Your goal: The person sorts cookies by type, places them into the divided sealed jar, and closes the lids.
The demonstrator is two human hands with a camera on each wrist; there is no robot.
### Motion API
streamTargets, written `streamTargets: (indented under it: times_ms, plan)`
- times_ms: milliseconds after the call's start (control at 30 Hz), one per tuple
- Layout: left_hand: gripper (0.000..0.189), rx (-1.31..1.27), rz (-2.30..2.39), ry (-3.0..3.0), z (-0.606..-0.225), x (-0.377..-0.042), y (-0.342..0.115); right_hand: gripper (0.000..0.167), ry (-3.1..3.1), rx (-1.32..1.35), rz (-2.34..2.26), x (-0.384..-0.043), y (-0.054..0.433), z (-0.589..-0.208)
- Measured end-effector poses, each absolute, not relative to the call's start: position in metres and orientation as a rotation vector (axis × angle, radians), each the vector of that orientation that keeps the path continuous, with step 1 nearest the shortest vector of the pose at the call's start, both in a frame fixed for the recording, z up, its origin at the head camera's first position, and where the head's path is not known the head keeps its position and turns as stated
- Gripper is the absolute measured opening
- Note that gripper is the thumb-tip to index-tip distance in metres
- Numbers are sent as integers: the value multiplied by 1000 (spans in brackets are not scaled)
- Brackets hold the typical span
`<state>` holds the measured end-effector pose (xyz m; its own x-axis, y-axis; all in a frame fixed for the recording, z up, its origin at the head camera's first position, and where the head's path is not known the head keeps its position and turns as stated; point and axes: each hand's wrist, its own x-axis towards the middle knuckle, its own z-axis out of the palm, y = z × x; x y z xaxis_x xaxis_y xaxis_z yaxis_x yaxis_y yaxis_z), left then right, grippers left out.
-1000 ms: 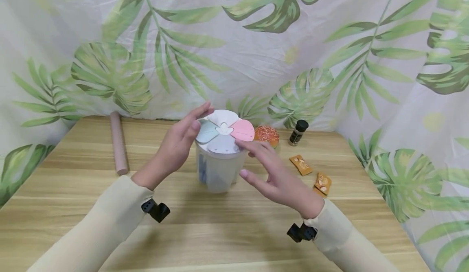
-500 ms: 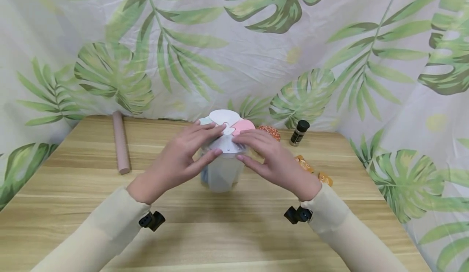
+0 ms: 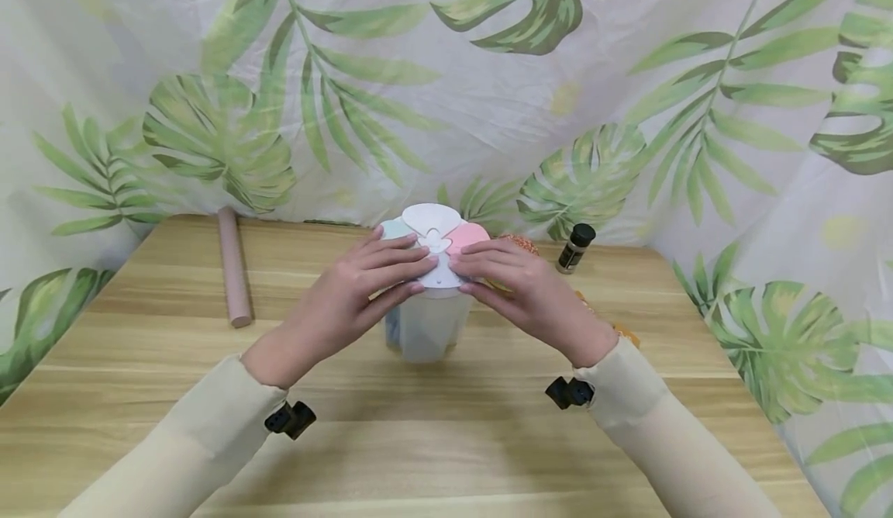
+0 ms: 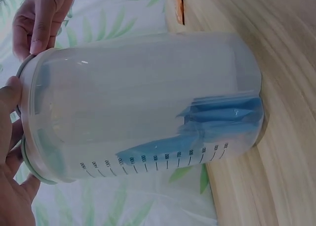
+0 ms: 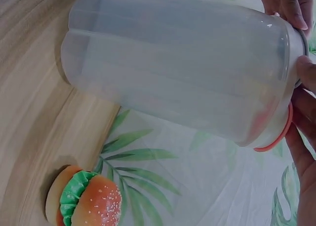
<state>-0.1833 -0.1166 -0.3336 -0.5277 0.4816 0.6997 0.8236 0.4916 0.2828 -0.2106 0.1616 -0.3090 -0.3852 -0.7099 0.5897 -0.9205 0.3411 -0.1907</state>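
A translucent plastic storage canister (image 3: 427, 328) stands upright on the table, with blue sachets (image 4: 222, 114) low in one compartment and a printed scale down its side. Its white lid (image 3: 431, 215) carries petal-shaped flaps in white, pink, pale green and pale grey-white. From the left, my left hand (image 3: 349, 285) grips the lid, fingers laid over its top and thumb against the front flap's edge. Opposite it, my right hand (image 3: 526, 289) does the same, thumb at the rim and fingers over the pink flap and front flap. Both hands partly cover the lid.
A pink cylindrical roll (image 3: 233, 270) lies at the left. Behind the right hand sits a toy hamburger (image 5: 86, 196). A black-capped bottle (image 3: 576, 248) stands at the back right. Orange packets (image 3: 627, 336) lie at the right, partly hidden. A leaf-patterned cloth (image 3: 488, 130) hangs behind.
My left hand has come down from beside the canister onto the lid's front. The right hand has settled against the front rim, its thumb moving up to the lid's edge.
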Motion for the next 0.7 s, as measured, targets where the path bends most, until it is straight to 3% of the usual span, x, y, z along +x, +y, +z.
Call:
streamTargets:
  times_ms: [533,700]
  plan:
    - [38,-1029,-889,-2116,-339,-188,-111,35,-2189,1421,634,-212,164,-305]
    - [46,-1018,-888,-2147,-337,-187,-111,32,-2227,1406,725,-213,162,-300]
